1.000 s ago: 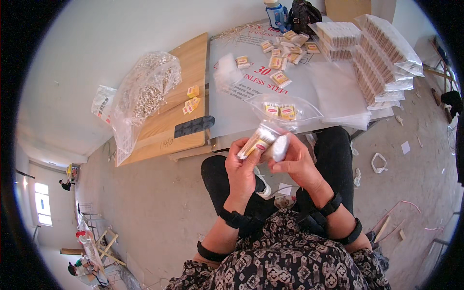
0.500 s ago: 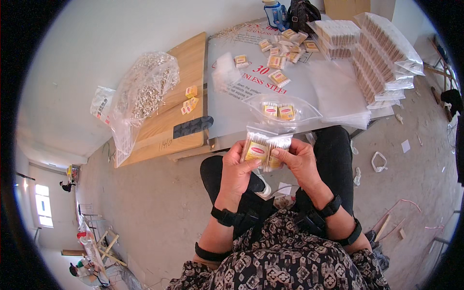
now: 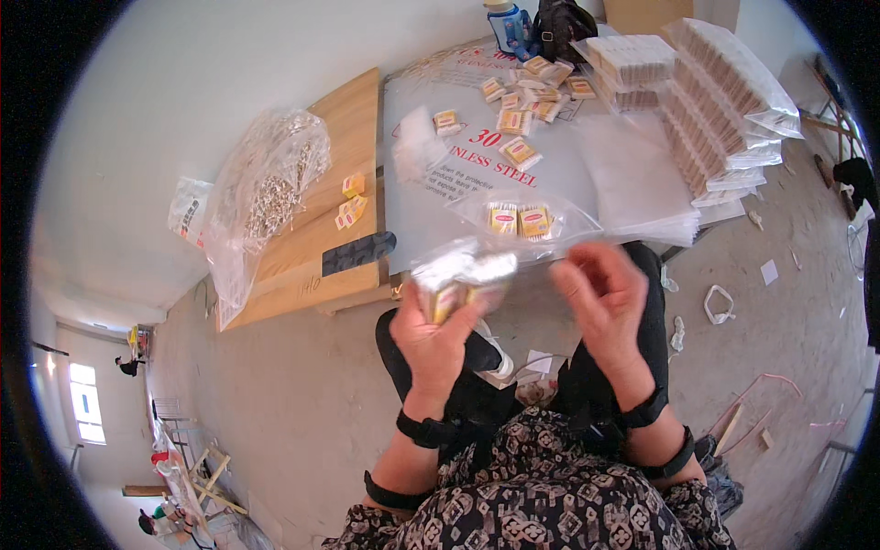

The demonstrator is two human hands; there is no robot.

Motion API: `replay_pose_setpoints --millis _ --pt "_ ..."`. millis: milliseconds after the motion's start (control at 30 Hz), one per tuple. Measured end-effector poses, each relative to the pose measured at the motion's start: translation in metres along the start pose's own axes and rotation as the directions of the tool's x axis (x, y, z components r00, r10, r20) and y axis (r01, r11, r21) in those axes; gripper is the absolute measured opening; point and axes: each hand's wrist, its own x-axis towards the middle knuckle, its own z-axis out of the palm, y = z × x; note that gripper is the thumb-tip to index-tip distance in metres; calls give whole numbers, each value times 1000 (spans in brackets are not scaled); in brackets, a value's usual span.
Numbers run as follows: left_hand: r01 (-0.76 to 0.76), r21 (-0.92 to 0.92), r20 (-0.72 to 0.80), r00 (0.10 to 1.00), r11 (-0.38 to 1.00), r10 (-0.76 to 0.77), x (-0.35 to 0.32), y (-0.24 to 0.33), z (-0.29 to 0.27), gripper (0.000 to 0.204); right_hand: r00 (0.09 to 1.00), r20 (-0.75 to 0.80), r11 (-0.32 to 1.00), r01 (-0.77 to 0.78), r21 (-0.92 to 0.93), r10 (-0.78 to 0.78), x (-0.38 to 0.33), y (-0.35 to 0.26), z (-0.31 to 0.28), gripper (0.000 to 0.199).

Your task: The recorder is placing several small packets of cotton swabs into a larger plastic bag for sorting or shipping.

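Lying on concrete floor (image 3: 302, 412), wooden board (image 3: 353, 119)

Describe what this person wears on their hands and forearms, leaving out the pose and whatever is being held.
Both hands are bare: no gloves or rings show on the left hand or the right hand. Each forearm carries two black bands, one at the wrist, a second further up the forearm. The patterned black-and-cream garment covers the torso; where its sleeves end cannot be told. The forearms look bare between the bands.
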Motion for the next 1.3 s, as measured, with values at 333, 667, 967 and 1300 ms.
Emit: replay_pose_setpoints --millis 333,667,967,1300 --pt "-646 606 561 761 464 328 67 12 49 35 1000 -12 964 -18 -264 15 86 20 -16 17" --pt "60 348 436 873 936 -218 114 -97 61 18 984 180 997 -2 75 -11 71 34 30 15" --pt "502 104 212 832 859 -512 95 -85 92 35 939 204 925 318 -207 -277 80 99 -9 48" --pt "367 590 172 813 719 -556 123 -107 63 30 936 327 954 207 -217 -128 89 138 15 59"
